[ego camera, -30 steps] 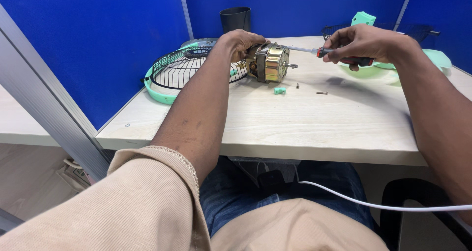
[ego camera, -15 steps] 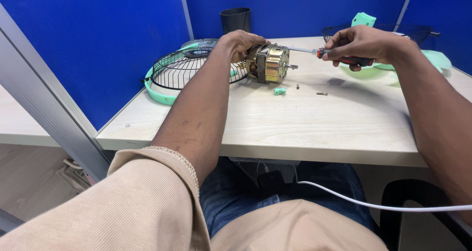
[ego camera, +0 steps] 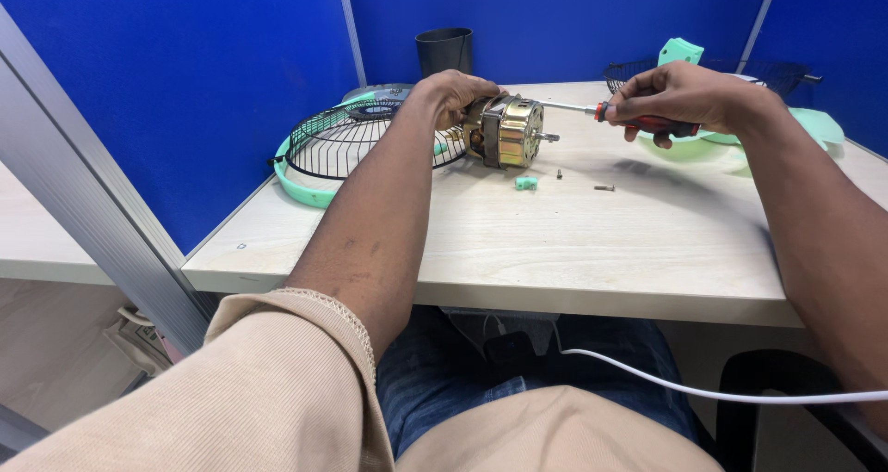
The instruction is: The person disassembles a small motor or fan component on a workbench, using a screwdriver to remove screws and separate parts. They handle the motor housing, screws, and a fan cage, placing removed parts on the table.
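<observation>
A brass-coloured fan motor lies on its side on the pale wooden desk, shaft pointing right. My left hand grips its back end and steadies it. My right hand holds a screwdriver with a red and black handle; its metal tip reaches left to the top of the motor. A small green plastic piece and two loose screws lie on the desk just in front of the motor.
A black wire fan guard with a green rim lies at the left. A black cylinder stands at the back. Another wire guard and green fan parts sit at the right. Blue partitions enclose the desk. A white cable crosses my lap.
</observation>
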